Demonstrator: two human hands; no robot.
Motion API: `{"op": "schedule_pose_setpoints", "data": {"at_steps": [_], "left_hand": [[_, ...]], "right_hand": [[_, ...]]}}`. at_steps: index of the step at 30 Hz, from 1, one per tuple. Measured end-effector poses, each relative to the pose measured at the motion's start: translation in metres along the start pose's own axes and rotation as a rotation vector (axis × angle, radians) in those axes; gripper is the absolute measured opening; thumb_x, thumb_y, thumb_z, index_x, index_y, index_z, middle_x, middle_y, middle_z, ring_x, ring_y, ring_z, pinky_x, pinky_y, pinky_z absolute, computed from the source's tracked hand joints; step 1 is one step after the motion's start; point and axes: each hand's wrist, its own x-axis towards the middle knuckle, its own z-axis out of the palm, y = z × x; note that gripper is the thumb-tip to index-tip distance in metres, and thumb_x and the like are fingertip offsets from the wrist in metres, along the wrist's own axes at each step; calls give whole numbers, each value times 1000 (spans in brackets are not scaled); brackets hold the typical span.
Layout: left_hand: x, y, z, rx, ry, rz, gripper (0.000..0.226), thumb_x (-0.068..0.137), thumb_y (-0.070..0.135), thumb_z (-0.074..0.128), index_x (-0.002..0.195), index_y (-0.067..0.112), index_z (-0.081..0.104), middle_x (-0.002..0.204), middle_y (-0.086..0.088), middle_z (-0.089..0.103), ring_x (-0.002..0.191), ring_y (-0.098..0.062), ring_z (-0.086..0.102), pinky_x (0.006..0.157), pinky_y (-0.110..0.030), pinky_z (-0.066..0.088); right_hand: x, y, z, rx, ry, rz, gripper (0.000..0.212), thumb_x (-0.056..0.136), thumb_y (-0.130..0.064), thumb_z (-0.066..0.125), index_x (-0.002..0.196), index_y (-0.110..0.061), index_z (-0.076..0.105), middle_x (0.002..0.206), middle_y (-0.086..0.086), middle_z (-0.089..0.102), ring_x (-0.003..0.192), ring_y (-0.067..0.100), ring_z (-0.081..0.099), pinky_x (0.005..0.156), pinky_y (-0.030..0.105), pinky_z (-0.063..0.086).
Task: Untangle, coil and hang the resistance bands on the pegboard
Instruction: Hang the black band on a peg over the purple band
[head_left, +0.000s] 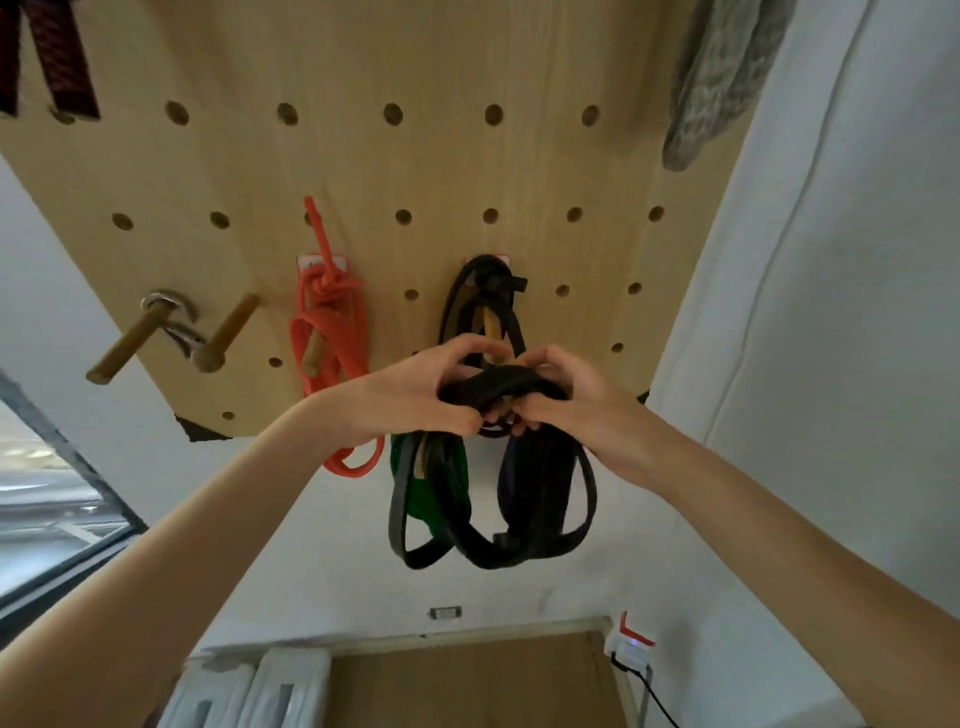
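Observation:
A wooden pegboard (363, 171) hangs on the white wall in front of me. An orange band (332, 332) hangs knotted from one wooden peg. A black band (498, 306) hangs coiled from the peg to its right. Just below that peg, my left hand (415, 389) and my right hand (566, 395) both grip the top of a black band bundle (493, 387), fingers curled round it. Its loops (524, 519) hang down under my hands, together with a green band (421, 493) and a dark blue one.
Two bare wooden pegs (130, 343) with a metal carabiner (176, 322) stick out at the left. A dark red strap (57, 57) hangs top left, a grey cloth (722, 78) top right. A wooden table (467, 680) and a power strip (631, 654) lie below.

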Motion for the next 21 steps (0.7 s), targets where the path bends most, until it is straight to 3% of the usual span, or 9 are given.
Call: {"op": "schedule_pose_setpoints", "data": {"at_steps": [3,7,9,11,14,16,18,21], "left_hand": [[3,4,10,-140,135,56,56,69,8,55,120,27,41,83,11,69,76,-7,64,66,-17,50],[7,7,19,-267,280,63,55,68,6,55,120,18,44,93,-8,65,85,-20,63,73,-29,55],[10,7,20,-204,349,59,52,73,1,60,120,14,44,81,1,68,71,-8,64,63,-20,52],[7,5,15,9,377,39,50,76,-4,62,119,15,43,67,8,66,56,2,60,53,-12,45],[1,-2,6,417,315,5,46,73,10,69,109,28,46,79,9,61,64,1,58,58,-14,47],[-2,-8,5,559,260,20,35,74,13,68,98,30,50,80,14,57,67,6,55,62,-8,43],[-2,-13,6,589,249,79,31,76,10,66,92,31,50,78,16,55,68,5,54,63,-6,41],[1,-16,0,332,329,157,36,82,5,62,100,34,51,91,14,59,81,4,59,74,-8,46]], "right_hand": [[7,1,-7,-153,-96,1,27,84,-14,66,109,-22,59,89,-5,67,83,4,65,83,27,54],[14,-1,-10,-90,-208,59,36,75,-17,76,108,-25,64,95,-6,71,92,8,66,84,24,52],[16,-1,-7,-116,-156,27,30,74,-14,76,101,-23,66,88,-7,71,86,5,66,76,16,51],[16,-1,-6,-143,-75,-15,21,77,-12,74,96,-20,67,76,-8,67,73,4,64,67,15,50],[11,1,-10,-157,-68,-12,11,80,-13,71,90,-16,68,65,-11,61,62,2,57,66,21,45],[9,3,-9,-167,-69,-4,10,80,-13,71,87,-18,67,64,-14,61,63,-1,57,67,20,44],[11,1,-6,-135,-52,-8,10,80,-11,70,87,-18,66,66,-10,62,65,1,59,69,19,46],[20,-6,-11,-96,45,-22,12,78,-13,72,90,-16,69,74,-3,67,70,6,63,70,20,50]]}}
